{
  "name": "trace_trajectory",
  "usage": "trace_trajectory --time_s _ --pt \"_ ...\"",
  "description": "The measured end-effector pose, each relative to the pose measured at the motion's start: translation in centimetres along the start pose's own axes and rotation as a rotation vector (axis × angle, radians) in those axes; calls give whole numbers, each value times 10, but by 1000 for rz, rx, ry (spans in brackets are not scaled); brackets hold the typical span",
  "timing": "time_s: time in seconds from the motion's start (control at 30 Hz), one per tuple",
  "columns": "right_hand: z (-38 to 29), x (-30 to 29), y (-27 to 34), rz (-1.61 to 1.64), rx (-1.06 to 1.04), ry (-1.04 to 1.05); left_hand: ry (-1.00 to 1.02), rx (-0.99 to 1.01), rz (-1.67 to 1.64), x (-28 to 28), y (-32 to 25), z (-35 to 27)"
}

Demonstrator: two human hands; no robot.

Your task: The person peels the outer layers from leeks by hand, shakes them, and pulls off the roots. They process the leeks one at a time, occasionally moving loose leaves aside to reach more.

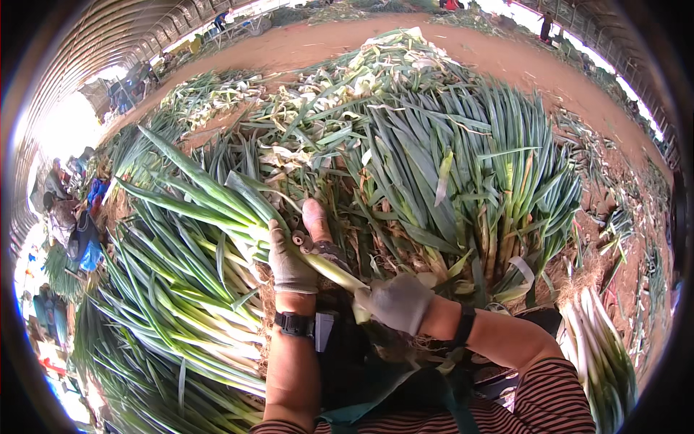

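Observation:
Both my hands wear grey work gloves. My left hand (293,266) is wrapped around a long green onion (331,270) at the place where its leaves fan out to the upper left. The pale lower stalk runs down to the right. My right hand (398,304), slightly blurred, has its fingers closed at the white root end of that onion; the exact finger hold is hard to see. Close beside my left hand lies a pile of long green onions (184,314), with white stems and roots towards me.
Standing green onions (455,179) rise ahead on the right. Stripped leaves (374,76) form a heap beyond them. A bunch of white-stemmed onions (596,347) lies at far right. Other people sit at left, near a person (62,211). A dirt path (336,38) crosses behind.

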State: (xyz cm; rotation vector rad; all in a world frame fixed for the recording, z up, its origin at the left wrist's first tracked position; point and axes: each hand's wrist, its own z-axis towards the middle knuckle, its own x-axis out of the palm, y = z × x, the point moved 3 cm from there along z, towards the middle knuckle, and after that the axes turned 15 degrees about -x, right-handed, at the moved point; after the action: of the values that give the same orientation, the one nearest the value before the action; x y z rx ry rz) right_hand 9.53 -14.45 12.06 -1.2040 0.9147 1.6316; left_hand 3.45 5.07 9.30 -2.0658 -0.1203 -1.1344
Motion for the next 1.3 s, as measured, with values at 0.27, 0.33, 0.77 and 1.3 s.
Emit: trace_trajectory --time_s 0.27,0.33,0.77,1.3 --pt "-130 3 60 373 39 135 -101 -32 -95 -21 -20 4" --pt "-157 -26 80 419 230 282 -86 -53 -105 -17 -21 4" --pt "-41 -68 2 464 200 -405 228 -41 -85 -6 -5 -6" --pt "-80 -56 81 565 607 -31 342 -136 -410 -28 -13 -10"
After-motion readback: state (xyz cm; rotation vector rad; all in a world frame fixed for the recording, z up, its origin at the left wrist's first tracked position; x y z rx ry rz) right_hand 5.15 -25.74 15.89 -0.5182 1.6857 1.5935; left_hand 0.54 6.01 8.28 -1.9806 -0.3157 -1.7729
